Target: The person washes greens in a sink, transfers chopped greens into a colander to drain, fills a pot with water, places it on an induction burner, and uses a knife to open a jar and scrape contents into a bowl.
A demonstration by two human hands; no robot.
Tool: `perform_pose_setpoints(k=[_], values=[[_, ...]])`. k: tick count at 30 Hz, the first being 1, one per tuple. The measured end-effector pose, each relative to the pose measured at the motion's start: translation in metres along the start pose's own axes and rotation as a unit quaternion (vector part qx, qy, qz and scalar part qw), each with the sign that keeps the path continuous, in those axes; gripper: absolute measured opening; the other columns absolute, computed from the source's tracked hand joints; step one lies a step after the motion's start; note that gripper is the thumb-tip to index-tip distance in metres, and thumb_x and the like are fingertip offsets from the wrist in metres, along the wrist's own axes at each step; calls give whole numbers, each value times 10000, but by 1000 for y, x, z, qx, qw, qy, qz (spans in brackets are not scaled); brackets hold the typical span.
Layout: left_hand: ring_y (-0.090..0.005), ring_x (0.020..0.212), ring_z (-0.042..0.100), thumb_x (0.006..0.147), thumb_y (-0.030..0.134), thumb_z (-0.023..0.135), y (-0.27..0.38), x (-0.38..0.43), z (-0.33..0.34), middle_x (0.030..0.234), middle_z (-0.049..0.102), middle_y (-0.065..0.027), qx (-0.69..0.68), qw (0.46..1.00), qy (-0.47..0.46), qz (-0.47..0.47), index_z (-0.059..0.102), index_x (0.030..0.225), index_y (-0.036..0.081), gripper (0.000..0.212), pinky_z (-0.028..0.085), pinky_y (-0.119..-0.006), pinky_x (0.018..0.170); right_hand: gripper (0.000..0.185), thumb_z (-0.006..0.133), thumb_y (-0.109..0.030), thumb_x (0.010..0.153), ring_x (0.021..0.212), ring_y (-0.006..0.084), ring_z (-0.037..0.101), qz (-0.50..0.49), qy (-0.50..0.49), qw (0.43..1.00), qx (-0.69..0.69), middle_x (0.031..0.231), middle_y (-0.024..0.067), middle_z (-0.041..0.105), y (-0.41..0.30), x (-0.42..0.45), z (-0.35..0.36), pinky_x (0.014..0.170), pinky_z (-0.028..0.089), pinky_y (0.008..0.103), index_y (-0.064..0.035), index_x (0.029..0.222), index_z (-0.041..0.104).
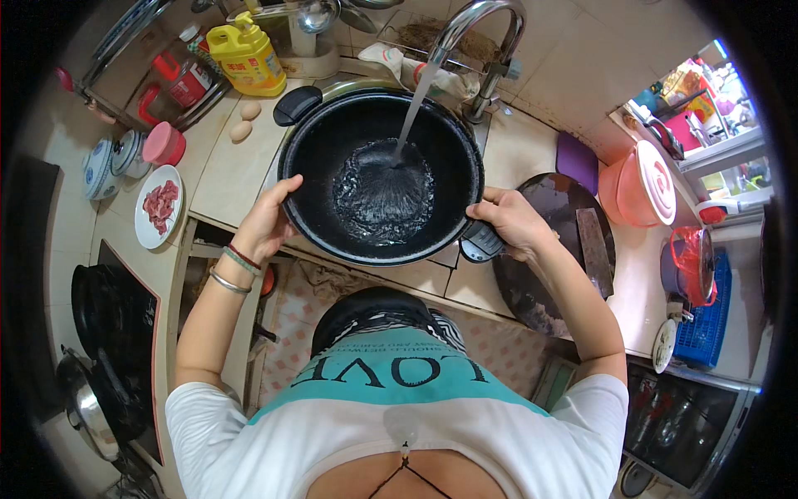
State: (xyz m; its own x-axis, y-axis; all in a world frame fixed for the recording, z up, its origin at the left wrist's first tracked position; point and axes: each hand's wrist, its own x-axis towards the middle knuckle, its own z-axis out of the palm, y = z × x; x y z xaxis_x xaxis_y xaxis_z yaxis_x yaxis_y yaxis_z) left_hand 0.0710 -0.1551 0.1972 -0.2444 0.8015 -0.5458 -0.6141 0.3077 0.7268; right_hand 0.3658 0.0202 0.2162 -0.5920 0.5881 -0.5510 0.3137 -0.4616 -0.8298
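Note:
A large black two-handled cooking pot (312,181) sits under a running chrome faucet (461,25). The stream of water (416,103) falls into it, and rippling water covers part of the bottom. My left hand (268,215) grips the pot's left rim, thumb on top and fingers beneath. With my right hand (508,218) I hold the rim beside the lower right handle (483,242). The other handle (298,106) stands free at the upper left.
Left of the pot are two eggs (240,130), a yellow detergent jug (248,59) and a white plate of raw meat (140,215). To the right lie a round dark chopping board (530,274), a cleaver (593,249) and a pink lidded bucket (617,187).

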Motion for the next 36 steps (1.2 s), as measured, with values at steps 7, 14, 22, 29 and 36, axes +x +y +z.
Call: perform_pose_setpoints(k=[7,14,22,29,36], values=[[-274,813,667,806,53,552,-18,-1,0,996,632,-191,106,983,-7,-151,517,1109,-55,324,591,-416,675,192,589,-105,828,562,100,560,-18,-46,978,-203,709,42,610,-15,10,-21,508,475,247,49,940,604],[-252,727,662,778,16,531,-38,-9,12,921,628,-143,62,991,65,-99,508,1080,-55,311,596,-405,622,457,433,-416,927,658,151,567,-43,127,990,-37,862,124,638,-33,136,-105,548,505,336,-7,1112,520],[-222,710,647,782,41,538,-45,-20,21,916,620,-115,76,989,85,-92,502,1099,-25,326,581,-385,577,365,591,-143,761,920,422,565,-302,322,709,-550,988,273,584,6,255,-155,811,447,481,83,1021,468],[-205,656,644,790,79,535,-42,-21,26,878,617,-128,91,987,93,-92,482,1115,-30,346,573,-342,511,365,572,-183,795,970,428,545,-233,349,708,-568,1057,266,562,9,260,-157,843,439,478,48,1056,461],[-212,628,646,787,103,539,-46,-19,21,874,632,-126,88,990,75,-85,491,1128,-30,369,571,-333,497,450,616,-157,750,959,415,560,-245,343,700,-576,1037,278,567,9,257,-154,817,453,470,30,1109,419]])
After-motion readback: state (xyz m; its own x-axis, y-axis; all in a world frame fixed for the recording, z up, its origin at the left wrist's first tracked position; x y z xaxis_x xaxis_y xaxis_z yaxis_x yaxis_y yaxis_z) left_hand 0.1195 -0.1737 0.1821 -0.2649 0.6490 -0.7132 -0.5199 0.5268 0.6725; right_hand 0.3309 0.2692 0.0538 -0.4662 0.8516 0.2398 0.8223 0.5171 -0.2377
